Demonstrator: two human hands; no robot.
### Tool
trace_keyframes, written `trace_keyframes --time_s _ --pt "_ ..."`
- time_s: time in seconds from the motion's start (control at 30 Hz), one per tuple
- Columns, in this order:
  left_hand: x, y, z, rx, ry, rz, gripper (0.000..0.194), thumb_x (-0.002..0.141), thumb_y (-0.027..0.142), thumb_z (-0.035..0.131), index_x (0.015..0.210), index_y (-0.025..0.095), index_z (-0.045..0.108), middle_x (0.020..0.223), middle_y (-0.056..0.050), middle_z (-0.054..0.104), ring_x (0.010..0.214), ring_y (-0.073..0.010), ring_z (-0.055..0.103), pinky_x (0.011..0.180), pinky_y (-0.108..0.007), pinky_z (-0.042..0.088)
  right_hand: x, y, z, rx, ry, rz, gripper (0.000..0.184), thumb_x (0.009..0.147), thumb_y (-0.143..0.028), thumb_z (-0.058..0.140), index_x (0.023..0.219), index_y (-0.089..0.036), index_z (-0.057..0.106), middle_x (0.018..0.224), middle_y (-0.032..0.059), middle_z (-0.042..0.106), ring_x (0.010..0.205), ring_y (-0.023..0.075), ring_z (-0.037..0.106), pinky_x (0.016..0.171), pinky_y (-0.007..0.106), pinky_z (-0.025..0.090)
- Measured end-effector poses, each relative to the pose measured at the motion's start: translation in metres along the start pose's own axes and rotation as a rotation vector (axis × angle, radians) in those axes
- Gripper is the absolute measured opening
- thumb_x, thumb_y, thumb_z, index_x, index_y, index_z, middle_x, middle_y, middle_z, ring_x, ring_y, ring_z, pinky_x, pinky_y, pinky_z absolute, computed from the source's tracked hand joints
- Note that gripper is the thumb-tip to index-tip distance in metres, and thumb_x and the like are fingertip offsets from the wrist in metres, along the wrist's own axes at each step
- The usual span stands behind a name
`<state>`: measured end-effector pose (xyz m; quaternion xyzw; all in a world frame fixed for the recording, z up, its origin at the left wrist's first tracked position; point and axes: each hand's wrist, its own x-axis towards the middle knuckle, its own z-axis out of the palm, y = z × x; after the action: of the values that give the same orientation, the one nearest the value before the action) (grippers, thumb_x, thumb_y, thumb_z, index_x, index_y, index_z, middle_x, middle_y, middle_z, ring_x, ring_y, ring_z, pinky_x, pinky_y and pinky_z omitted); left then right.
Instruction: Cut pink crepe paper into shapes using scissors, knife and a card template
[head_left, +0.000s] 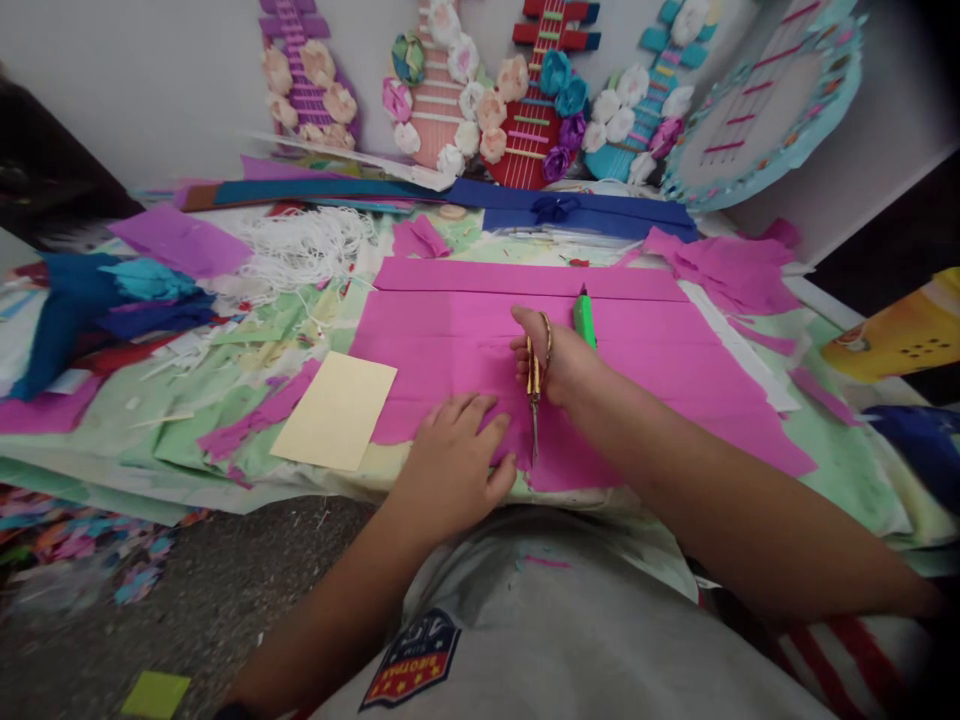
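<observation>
A large sheet of bright pink paper, with fold lines and a folded strip along its far side, is spread over the table. My right hand grips gold-handled scissors, whose blades point toward me at the sheet's near edge. A cut or gap shows by the blade tips. Just left of the blades, my left hand lies on the paper with its fingers stretched out. Beyond my right wrist is a green utility knife, partly hidden. A cream paper rectangle overlaps the sheet's left side.
White string is heaped at the back left beside purple and blue paper. Decorated paper guitars lean on the wall. Pink scraps lie at the back right, near a yellow container. Coloured paper bits cover the floor at left.
</observation>
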<state>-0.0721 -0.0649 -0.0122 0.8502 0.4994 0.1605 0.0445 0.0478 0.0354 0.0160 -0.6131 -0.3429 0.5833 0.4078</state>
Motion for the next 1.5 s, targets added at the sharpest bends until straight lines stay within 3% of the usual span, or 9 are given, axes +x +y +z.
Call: trace_keyframes --time_s 0.27,0.7,1.27,1.5 --pt "0.0 -0.001 -0.001 0.006 -0.013 0.014 0.038 0.076 0.03 0.044 0.111 0.017 0.05 0.116 -0.011 0.048 0.108 -0.0276 0.039 0.089 -0.045 0.031 -0.004 -0.008 -0.007 0.03 0.009 -0.012 0.027 0.072 -0.043 0.05 0.065 -0.017 0.046 0.043 -0.0042 0.037 0.034 0.0075 0.035 0.033 0.022 0.03" --pt "-0.001 -0.001 0.0 0.006 0.004 0.009 0.038 0.075 0.03 0.045 0.111 0.018 0.05 0.117 -0.01 0.048 0.108 -0.0269 0.04 0.089 -0.044 0.032 -0.002 -0.025 -0.011 0.12 0.03 -0.213 0.035 0.072 -0.049 0.048 0.059 -0.017 0.044 0.043 -0.0062 0.033 0.034 0.0038 0.03 0.033 0.018 0.029" --pt "-0.001 0.0 0.0 0.027 -0.006 0.0 0.038 0.076 0.03 0.043 0.111 0.017 0.05 0.119 -0.01 0.047 0.109 -0.0271 0.039 0.091 -0.043 0.032 0.001 -0.026 -0.004 -0.003 0.047 -0.145 0.029 0.068 -0.045 0.052 0.059 -0.018 0.044 0.041 -0.0059 0.033 0.033 0.005 0.031 0.032 0.019 0.029" --pt "-0.001 0.0 0.0 0.014 -0.001 -0.003 0.038 0.076 0.03 0.044 0.111 0.018 0.05 0.118 -0.009 0.047 0.108 -0.0269 0.04 0.091 -0.044 0.032 0.003 -0.02 -0.002 -0.064 -0.012 -0.069 0.026 0.07 -0.04 0.05 0.061 -0.016 0.046 0.04 -0.0049 0.036 0.032 0.006 0.032 0.031 0.02 0.028"
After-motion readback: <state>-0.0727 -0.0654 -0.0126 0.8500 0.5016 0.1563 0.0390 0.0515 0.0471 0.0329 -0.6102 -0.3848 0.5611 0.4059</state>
